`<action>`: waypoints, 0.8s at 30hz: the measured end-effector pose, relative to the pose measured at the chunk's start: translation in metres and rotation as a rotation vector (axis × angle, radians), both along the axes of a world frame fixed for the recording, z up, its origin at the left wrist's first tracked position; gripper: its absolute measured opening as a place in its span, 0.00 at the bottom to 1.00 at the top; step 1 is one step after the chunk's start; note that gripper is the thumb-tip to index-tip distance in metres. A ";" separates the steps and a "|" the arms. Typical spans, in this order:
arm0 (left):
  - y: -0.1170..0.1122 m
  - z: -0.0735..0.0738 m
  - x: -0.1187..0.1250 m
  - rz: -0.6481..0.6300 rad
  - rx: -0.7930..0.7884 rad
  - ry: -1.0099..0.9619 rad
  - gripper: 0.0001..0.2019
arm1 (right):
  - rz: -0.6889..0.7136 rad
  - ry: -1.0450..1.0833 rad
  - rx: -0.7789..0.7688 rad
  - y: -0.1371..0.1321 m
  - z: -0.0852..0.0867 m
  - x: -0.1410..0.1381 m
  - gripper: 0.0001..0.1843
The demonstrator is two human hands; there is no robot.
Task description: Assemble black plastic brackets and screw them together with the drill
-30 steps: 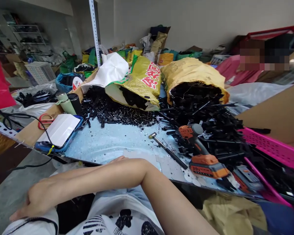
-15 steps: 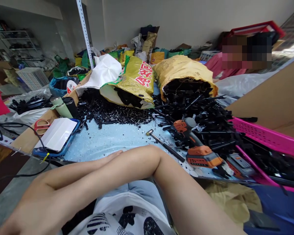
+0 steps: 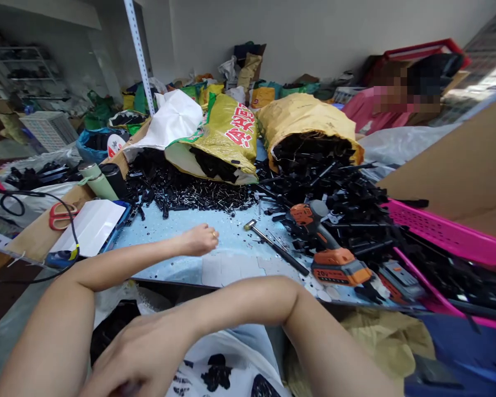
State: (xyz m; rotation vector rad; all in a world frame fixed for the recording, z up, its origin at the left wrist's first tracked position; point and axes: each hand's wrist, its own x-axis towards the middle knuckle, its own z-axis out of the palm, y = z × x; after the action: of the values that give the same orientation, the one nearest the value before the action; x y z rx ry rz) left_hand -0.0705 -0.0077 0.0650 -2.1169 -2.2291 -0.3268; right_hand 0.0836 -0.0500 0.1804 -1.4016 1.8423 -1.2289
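"Two hands visible. Nearest: right hand (image 3: 137,350), low before the shirt (image 3: 217,375). Fingers?"

"Partly out of frame. Cannot tell whether spread or closed, nor if they hold anything."

"Left hand (image 3: 200,240)?"

"Farther out, at the table (image 3: 157,226); contact unclear. Fingers curled in toward the palm, ring (image 3: 214,235) showing. No object visible in them."

"Nearest tool?"

"Hammer (image 3: 279,249), lying on the table to the left hand's right, apart from it, head angled away. Judged stiff and head-heavy; best held low on the black handle."

"Beyond that?"

"Small parts (image 3: 219,196), heaped at the mouth of a yellow bag (image 3: 225,132). Probably light, hard, a bit slippery: pinch singly by the sides, or scoop. Bag looks soft; would likely sag if lifted by one edge."
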 end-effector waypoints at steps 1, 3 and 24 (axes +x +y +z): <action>-0.004 0.005 -0.018 0.087 -0.033 0.032 0.08 | 0.085 0.042 -0.037 0.008 -0.010 -0.002 0.11; -0.017 0.011 -0.060 0.375 -0.061 0.063 0.12 | 0.083 0.123 -0.101 0.032 -0.036 -0.006 0.12; -0.087 -0.071 -0.289 1.735 0.197 -0.139 0.38 | -1.241 -0.452 0.258 0.238 -0.168 -0.008 0.26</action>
State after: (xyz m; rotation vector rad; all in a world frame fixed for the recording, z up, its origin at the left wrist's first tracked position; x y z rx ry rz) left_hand -0.3599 -0.0946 -0.0059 0.3488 -2.8620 -0.4486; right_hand 0.0756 0.1882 0.0125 0.3221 2.3868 -1.5251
